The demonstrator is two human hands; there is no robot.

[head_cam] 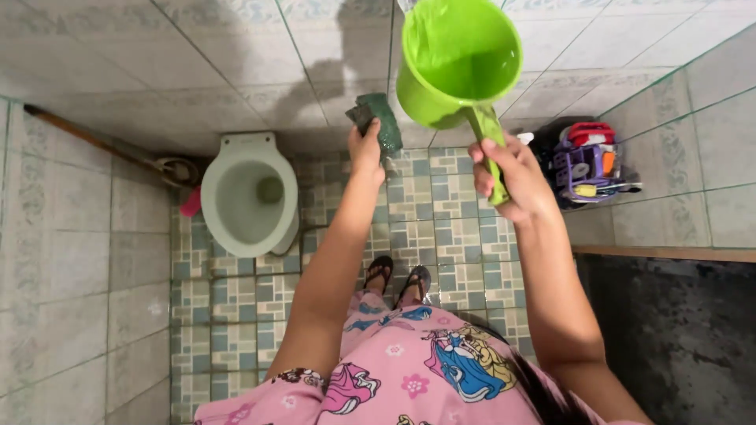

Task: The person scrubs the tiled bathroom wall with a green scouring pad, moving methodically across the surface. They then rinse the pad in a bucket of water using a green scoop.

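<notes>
Gripping the handle of a green dipper (457,63) raised above it, the right hand (508,177) is closed, while the left hand (366,149) pinches a dark green scouring pad (382,118) against the wall.

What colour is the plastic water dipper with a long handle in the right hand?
Bright green, bowl and handle alike; the plastic water dipper shows best in the head view.

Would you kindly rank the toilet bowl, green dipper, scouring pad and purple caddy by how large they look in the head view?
1. Green dipper, though it is nearest the camera, so unsure against the toilet.
2. Toilet bowl.
3. Purple caddy.
4. Scouring pad.
</notes>
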